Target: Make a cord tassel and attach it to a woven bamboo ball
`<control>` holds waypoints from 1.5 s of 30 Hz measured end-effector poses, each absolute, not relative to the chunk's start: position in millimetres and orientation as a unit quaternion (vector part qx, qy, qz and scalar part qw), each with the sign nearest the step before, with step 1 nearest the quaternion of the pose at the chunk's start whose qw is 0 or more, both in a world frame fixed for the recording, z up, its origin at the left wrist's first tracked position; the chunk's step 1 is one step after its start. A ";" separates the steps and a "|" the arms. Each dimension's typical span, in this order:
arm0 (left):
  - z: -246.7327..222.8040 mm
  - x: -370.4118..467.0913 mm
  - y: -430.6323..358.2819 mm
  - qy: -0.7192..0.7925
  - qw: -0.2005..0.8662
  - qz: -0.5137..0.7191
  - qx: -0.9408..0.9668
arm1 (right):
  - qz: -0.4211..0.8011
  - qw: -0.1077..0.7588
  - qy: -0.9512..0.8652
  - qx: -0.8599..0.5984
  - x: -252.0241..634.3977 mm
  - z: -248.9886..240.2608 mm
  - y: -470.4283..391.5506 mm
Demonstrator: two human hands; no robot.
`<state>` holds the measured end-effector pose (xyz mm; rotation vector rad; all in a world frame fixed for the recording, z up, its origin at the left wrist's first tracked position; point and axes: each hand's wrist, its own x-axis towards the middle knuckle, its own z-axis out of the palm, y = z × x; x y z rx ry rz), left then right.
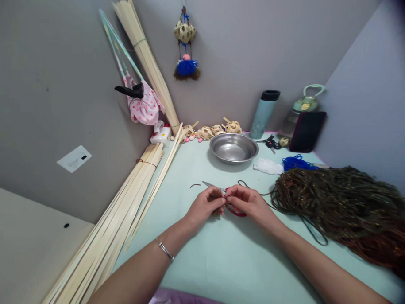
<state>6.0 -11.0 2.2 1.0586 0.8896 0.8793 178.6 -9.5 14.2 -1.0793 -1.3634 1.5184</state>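
Note:
Near the middle of the pale green table, my left hand (209,205) is closed around a small brown tuft (216,211) of cord. My right hand (244,199) meets it, thumb and fingers pinched together at the tuft's edge; what they pinch is too small to make out. Red-handled scissors (237,211) lie on the table under and between both hands, blades pointing to the upper left. A short cut piece of cord (195,185) lies left of the blade tips. Dark cord runs from behind my right hand to a large dark green bundle (337,200).
Behind my hands is a steel bowl (234,148), with woven balls (206,133) along the wall. Wooden strips (124,199) lean at left. White yarn (268,166), blue yarn (299,163), a tumbler (264,114) and a phone (308,131) stand or lie at right.

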 end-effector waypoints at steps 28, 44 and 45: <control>12.9 3.7 -12.5 0.330 0.718 0.457 0.407 | 0.611 0.393 -0.544 -0.420 177.7 7.6 -10.1; -0.2 4.9 -12.0 0.385 0.686 0.431 0.442 | 0.571 0.425 -0.542 -0.448 182.1 13.6 -10.2; 0.0 5.1 -12.2 0.387 0.685 0.427 0.447 | 0.565 0.419 -0.552 -0.448 181.6 14.7 -11.0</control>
